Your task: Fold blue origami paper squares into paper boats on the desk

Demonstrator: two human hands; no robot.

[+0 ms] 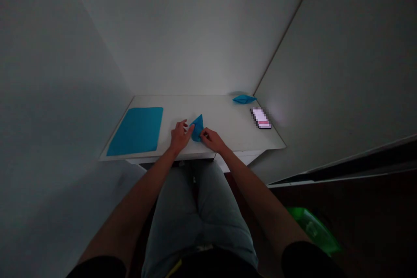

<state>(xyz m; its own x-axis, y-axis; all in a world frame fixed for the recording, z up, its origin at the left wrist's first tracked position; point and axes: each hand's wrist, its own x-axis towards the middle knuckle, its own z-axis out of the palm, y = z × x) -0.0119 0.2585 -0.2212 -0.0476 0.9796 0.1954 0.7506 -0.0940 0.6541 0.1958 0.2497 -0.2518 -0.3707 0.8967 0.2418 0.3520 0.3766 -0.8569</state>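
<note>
A small piece of folded blue paper (197, 128) stands near the front middle of the white table, its pointed tip upward. My right hand (211, 138) pinches its lower right edge between thumb and fingers. On the other side, my left hand (181, 135) has its fingers spread and bent, with the thumb against the paper's left edge. Toward the back right corner lies a finished-looking blue paper boat (244, 99), apart from both hands. Flat blue sheets or a single sheet of paper (137, 130) cover the table's left part; how many cannot be made out.
The white table (221, 106) meets walls at the back and on both sides. At its right edge lies a phone (261, 118) with a lit, blurred screen. A green plastic container (314, 230) stands on the dark floor at the lower right.
</note>
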